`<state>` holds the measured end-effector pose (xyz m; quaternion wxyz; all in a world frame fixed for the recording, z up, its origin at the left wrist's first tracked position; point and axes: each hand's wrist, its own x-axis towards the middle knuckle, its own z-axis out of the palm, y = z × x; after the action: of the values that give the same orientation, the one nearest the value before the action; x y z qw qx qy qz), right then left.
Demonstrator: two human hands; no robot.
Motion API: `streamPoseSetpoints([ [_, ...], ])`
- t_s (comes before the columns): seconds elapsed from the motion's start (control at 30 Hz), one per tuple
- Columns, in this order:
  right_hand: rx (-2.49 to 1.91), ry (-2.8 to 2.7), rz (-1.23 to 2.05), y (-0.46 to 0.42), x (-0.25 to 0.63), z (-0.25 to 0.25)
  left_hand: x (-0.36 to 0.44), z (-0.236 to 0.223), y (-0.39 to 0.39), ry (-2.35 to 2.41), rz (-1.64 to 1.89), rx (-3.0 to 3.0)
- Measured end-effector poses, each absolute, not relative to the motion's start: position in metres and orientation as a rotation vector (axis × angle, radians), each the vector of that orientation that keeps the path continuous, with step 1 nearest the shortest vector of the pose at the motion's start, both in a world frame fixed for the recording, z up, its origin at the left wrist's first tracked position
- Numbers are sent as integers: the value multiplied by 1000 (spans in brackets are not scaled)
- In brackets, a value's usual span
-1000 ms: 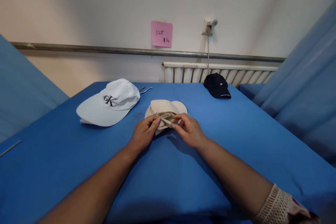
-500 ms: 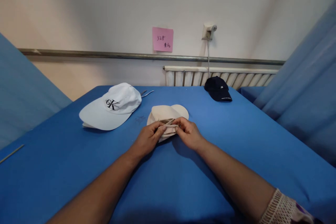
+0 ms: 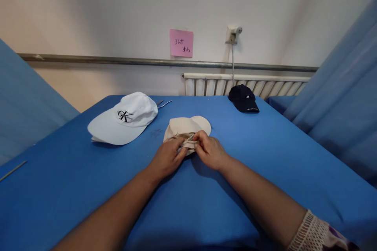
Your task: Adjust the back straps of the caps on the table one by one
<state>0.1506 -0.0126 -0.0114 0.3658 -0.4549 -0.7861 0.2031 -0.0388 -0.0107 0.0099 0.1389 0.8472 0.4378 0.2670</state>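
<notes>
A beige baseball cap [image 3: 184, 125] lies on the blue table in front of me, its brim pointing away to the right and its back opening towards me. My left hand [image 3: 169, 156] is closed on the left side of that opening, thumb in front, gripping the cap's back strap. My right hand [image 3: 210, 150] pinches the strap [image 3: 190, 144] from the other side between thumb and fingers. The fingers cover part of the strap, and any fastener on it is too small to make out.
A white cap [image 3: 125, 119] with a black logo sits at the left, cords behind it. A dark navy cap [image 3: 244, 98] rests at the far right edge. A thin stick [image 3: 13, 170] lies at the left. Blue curtains [image 3: 341, 113] hang on both sides; a radiator [image 3: 206, 85] stands behind the table.
Both hands have stayed on the beige cap's strap. My left hand has shifted slightly right along it, and the two ends look drawn closer together. The camera view has tilted a little.
</notes>
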Motion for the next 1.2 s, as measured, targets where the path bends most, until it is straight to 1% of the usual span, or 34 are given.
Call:
streamPoseSetpoints([
  [0.3, -1167, -2181, 275, -15, 150, -13, -42, 16, -7, 1082, 643, 2526],
  [0.4, -1094, -2139, 358, -12, 149, -16, -45, 16, -7, 1055, 632, 2500],
  [0.57, -923, -1931, 656, -5, 150, -25, -46, 16, -7, 922, 612, 2373],
  [0.73, -836, -1840, 855, 0, 156, -27, -44, 15, -10, 1077, 695, 2237],
  [1.07, -864, -1840, 825, -5, 158, -21, -43, 9, -14, 1137, 744, 2211],
  [1.2, -892, -1787, 728, -12, 153, -17, -41, 9, -15, 1195, 883, 2342],
])
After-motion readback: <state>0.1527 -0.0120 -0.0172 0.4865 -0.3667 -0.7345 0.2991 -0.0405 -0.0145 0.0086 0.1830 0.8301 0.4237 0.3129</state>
